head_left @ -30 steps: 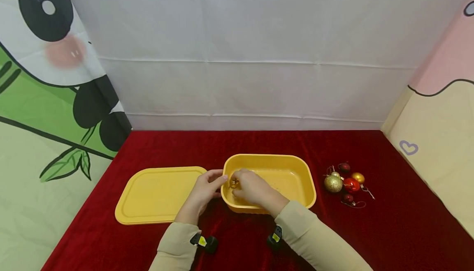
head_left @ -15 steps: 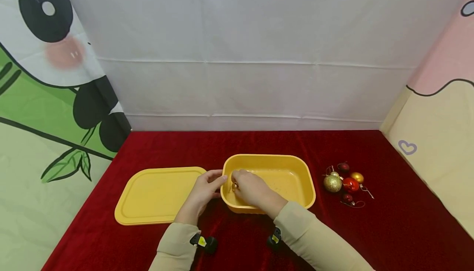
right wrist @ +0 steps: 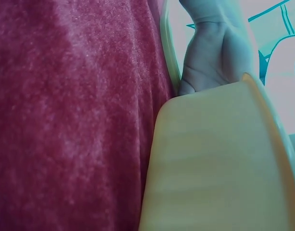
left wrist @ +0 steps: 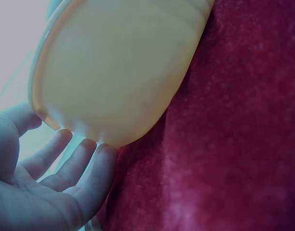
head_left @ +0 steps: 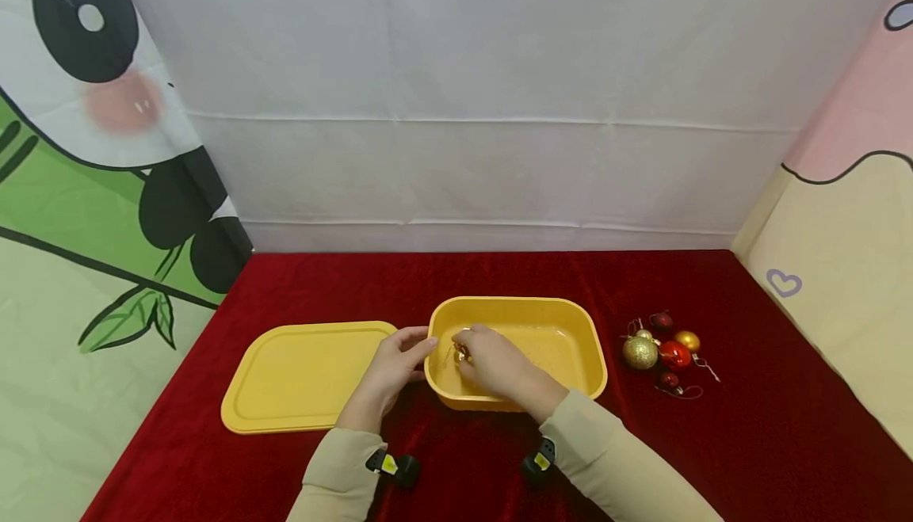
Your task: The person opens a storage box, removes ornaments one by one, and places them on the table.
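A yellow plastic box [head_left: 531, 308] stands uncovered on the cloth. My left hand [head_left: 388, 367] grips its left end in the head view, thumb at the rim and fingertips against the outer wall; the left wrist view shows those fingertips on the box wall [left wrist: 118, 72]. Inside the box, toward its left end, my right hand [head_left: 499, 363] pinches a shiny gold Christmas bauble [head_left: 461, 354] between thumb and fingers. The bauble is partly covered by the fingers. In the right wrist view the box's side hides the right hand, while the left hand [right wrist: 215, 57] shows behind it.
A flat yellow lid [head_left: 299, 379] lies left of the box, near the left hand. On the right rests a cluster of several baubles, among them a glittery gold one [head_left: 639, 353] and a red one [head_left: 674, 355]. Dark red velvet [head_left: 456, 474] covers the table.
My right hand has shifted slightly to the right inside the box, the gold bauble moving with it. The left hand and the box have stayed in place.
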Motion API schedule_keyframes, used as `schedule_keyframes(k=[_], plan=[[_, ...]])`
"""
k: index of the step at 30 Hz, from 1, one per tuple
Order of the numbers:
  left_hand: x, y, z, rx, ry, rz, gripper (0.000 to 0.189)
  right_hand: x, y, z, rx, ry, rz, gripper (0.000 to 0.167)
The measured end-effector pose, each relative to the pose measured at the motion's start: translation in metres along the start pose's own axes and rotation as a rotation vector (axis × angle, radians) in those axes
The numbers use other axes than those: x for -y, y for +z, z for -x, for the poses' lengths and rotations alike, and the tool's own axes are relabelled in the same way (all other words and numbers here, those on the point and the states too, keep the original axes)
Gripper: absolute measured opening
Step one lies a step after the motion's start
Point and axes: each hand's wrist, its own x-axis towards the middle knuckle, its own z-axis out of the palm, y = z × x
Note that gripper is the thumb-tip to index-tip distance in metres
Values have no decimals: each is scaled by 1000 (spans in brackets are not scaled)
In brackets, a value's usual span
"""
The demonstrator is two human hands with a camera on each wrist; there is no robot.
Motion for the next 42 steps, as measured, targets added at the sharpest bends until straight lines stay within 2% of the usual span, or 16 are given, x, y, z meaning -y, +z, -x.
schedule_keyframes(k=[7, 18, 20, 24, 27, 31, 42], plan=[[-1, 0, 1, -3, -4, -2, 38, -3, -2, 6, -34, 3, -54, 27], [-2, -1, 1, 4, -24, -17, 44, -11, -9, 20, -92, 26, -181, 36], [-5, -1, 3, 7, -35, -21, 44, -13, -11, 22, -102, 27, -195, 35], [-21, 0, 16, 16, -41, -30, 42, -16, -12, 26, -100, 42, -213, 35], [-18, 0, 15, 14, -34, -32, 42, -19, -13, 28, -101, 46, -225, 36], [-4, -1, 4, 2, -34, -30, 45, -22, -16, 32, -116, 60, -232, 36], [-5, -1, 3, -1, -33, -28, 45, -37, -27, 45, -179, 91, -205, 34]])
